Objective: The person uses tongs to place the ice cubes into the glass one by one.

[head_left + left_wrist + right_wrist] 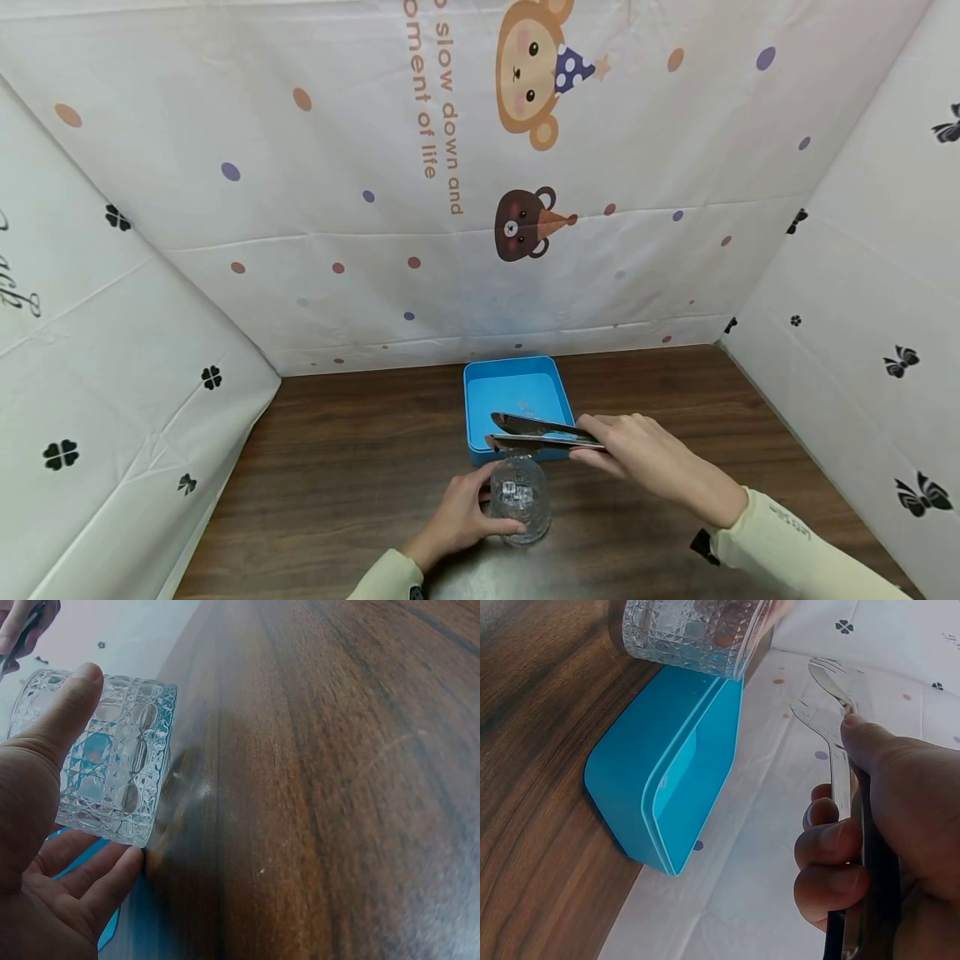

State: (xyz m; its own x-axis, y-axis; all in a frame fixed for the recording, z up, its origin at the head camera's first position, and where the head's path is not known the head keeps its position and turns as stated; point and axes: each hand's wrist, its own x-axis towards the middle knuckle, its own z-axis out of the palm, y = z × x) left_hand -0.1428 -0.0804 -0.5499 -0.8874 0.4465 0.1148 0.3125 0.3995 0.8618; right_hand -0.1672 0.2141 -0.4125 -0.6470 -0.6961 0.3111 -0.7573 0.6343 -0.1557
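A clear patterned glass (pixel 519 504) is upright at the tabletop in front of the blue box. My left hand (pixel 467 510) grips it from the left, with the thumb (pixel 71 712) along its near side and the other fingers on the opposite side. Metal tongs (pixel 536 429) with fork-like tips and dark handles are in my right hand (pixel 648 462), thumb on one arm and fingers curled round the other. Their tips hang over the near edge of the box, beyond the glass, with nothing visible between them.
The blue box (pixel 471 408) stands near the back wall with small clear bits on its floor, too faint to identify. Dark wood-grain tabletop (pixel 337 467) extends to both sides. White printed sheets (pixel 420 292) enclose the back, left and right.
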